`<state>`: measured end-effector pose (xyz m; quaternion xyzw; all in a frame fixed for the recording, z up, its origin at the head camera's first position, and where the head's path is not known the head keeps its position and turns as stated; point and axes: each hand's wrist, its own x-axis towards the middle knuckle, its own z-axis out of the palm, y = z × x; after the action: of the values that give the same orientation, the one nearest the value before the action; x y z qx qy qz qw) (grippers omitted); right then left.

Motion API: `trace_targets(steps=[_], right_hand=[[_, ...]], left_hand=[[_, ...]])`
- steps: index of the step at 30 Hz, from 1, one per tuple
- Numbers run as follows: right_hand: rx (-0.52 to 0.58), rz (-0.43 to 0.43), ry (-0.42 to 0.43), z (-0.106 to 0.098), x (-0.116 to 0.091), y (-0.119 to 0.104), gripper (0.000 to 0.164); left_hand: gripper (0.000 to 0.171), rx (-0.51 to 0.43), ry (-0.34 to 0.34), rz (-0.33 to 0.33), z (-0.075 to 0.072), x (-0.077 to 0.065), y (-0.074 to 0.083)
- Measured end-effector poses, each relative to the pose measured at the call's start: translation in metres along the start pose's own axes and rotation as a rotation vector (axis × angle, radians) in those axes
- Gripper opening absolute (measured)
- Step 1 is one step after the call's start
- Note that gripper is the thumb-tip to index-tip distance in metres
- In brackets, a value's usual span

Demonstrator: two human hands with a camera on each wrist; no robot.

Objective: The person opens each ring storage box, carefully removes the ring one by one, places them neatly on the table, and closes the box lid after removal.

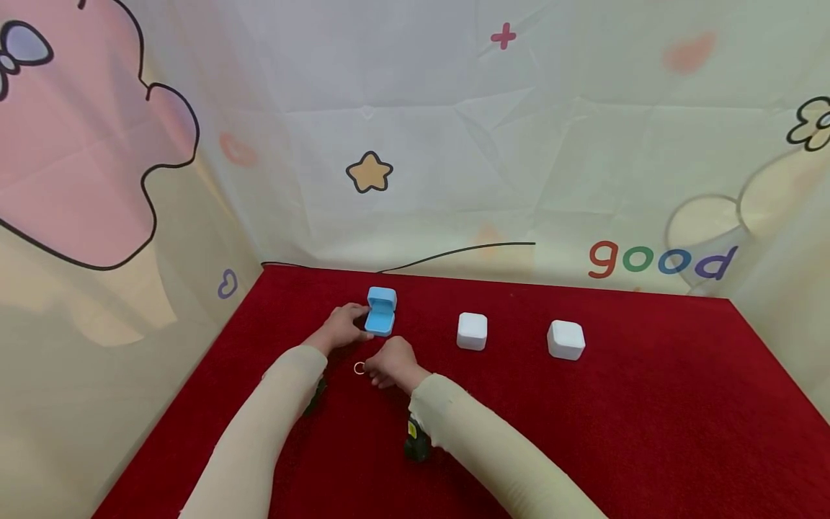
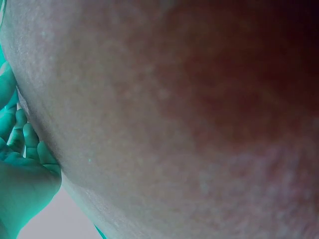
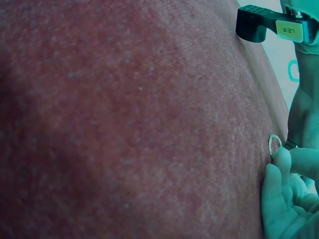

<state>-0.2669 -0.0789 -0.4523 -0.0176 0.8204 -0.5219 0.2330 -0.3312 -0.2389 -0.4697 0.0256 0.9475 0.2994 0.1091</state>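
A small light-blue ring box (image 1: 380,321) stands with its lid raised on the red cloth. My left hand (image 1: 341,326) holds it from the left, thumb by the front corner and fingers along the side. In front of the box, my right hand (image 1: 393,362) pinches a thin ring (image 1: 359,368) between thumb and index finger. The right wrist view shows the ring (image 3: 274,144) standing up from the fingertips, close over the cloth. Red cloth fills most of the left wrist view.
Two white rounded boxes, one nearer (image 1: 472,331) and one farther right (image 1: 566,340), stand on the red cloth (image 1: 622,432). A printed fabric backdrop (image 1: 441,180) rises behind and at both sides. Dark wrist cameras sit under the sleeves, one at the right wrist (image 1: 416,441).
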Motion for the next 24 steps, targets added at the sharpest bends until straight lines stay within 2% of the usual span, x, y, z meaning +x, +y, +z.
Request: trace_targets(steps=[9,24], right_hand=[[-0.004,-0.021,0.003,-0.0003,-0.0007,0.0006,0.018],[-0.023,0.007,0.026,0.0013,0.0035,0.0013,0.018]], left_hand=[[0.065,-0.004,-0.004,-0.012,0.0000,-0.0009,0.0016],[0.065,-0.021,-0.004,-0.015,0.0015,0.0000,0.0004]])
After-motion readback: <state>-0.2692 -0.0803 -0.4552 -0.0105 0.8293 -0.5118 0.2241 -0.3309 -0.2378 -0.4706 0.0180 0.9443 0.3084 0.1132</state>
